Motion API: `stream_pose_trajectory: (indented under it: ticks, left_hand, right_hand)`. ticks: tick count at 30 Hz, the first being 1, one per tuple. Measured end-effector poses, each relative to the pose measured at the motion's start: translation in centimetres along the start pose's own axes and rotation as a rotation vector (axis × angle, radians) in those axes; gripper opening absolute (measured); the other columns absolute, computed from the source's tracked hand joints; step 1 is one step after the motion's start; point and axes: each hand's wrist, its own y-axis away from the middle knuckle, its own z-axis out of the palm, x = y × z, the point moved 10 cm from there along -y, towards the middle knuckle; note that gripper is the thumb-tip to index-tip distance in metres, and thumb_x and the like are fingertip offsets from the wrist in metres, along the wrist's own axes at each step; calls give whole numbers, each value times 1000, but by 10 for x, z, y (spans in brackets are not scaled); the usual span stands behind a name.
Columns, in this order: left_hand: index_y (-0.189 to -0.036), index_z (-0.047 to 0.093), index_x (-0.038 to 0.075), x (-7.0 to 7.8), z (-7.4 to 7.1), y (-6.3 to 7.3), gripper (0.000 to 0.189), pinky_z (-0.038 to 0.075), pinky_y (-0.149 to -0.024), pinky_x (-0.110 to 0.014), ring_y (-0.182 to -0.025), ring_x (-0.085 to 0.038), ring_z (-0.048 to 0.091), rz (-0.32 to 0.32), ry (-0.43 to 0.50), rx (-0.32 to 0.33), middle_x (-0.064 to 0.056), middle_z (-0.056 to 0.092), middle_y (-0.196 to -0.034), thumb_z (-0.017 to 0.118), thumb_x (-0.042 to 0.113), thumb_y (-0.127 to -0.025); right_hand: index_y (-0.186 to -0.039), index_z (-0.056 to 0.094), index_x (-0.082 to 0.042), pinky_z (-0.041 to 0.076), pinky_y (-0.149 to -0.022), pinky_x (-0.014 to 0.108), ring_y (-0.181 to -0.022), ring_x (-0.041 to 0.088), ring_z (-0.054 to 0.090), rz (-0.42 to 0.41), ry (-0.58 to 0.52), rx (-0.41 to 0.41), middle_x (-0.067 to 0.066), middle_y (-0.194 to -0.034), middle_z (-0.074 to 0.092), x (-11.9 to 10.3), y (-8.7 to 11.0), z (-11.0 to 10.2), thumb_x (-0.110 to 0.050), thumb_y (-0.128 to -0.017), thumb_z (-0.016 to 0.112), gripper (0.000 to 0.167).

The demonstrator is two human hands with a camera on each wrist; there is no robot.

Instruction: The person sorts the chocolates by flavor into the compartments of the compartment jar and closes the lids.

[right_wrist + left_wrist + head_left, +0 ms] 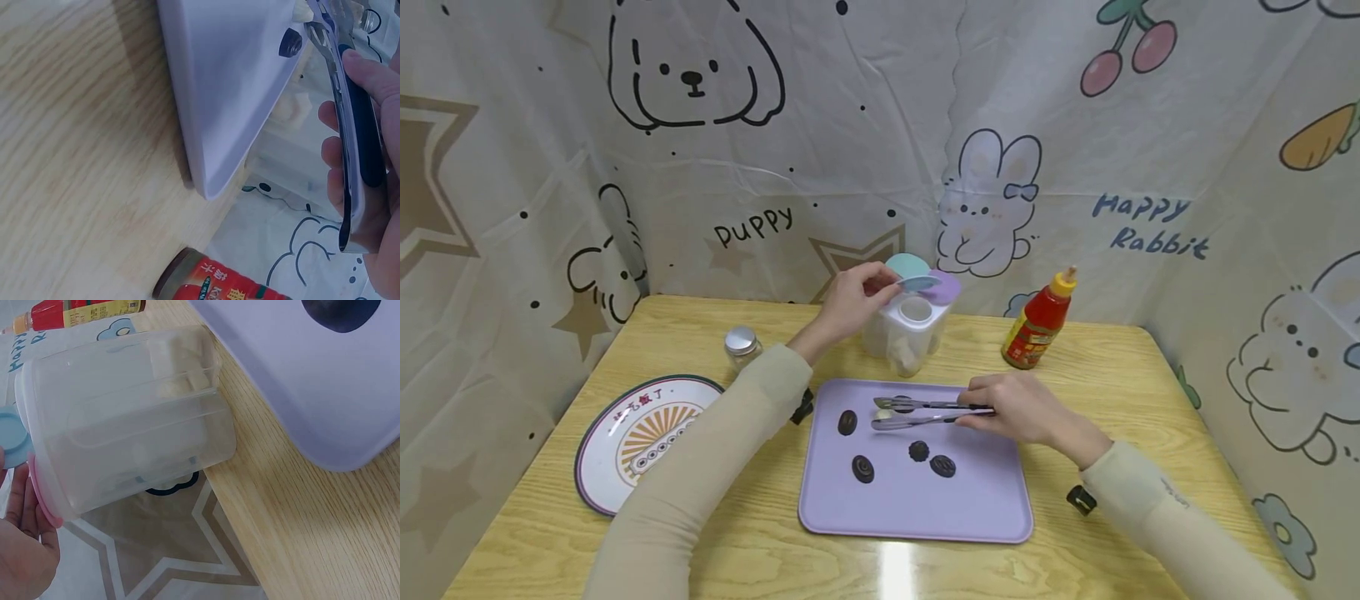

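My left hand (853, 302) pinches the edge of a light blue flap lid (919, 284), tilted up from a clear multi-compartment container (125, 425). Below that lid, a round opening (915, 309) shows in the white top. In my right hand (1017, 408) is a pair of metal tongs (356, 131) with dark grips, held over the lilac tray (917, 518). A pale, whitish piece (883, 414) lies between the tong tips. Several dark brown chocolate-like pieces (862, 469) are spread on the tray, one partly behind the tongs.
Right of the container stands a red sauce bottle (1038, 327) with a yellow cap. A silver-lidded jar (742, 344) and a printed white plate (617, 417), partly behind my left sleeve, are on the left. Pale pieces (181, 362) sit inside the container. A patterned cloth hangs behind the table.
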Motion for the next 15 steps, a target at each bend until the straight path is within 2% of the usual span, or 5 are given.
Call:
stream_pose_trajectory:
  ticks: [11,15]
  left_hand:
    - [-114,73,9,-2,1,-1,17,56,-91,-35,-101,-24,66,5,-5,5,-10,76,-115,68,21,-104]
    - [-115,73,10,-1,1,-1,17,56,-91,-35,-101,-24,66,2,-7,6,-10,75,-115,68,22,-104]
  right_hand:
    - [-94,80,-22,37,-54,14,-63,-3,47,10,-24,-73,-10,-78,63,-2,-4,7,-38,-93,81,15]
    - [-94,80,-21,37,-56,13,-63,-4,46,0,-37,-72,-11,-78,62,-5,-2,7,-35,-93,81,14]
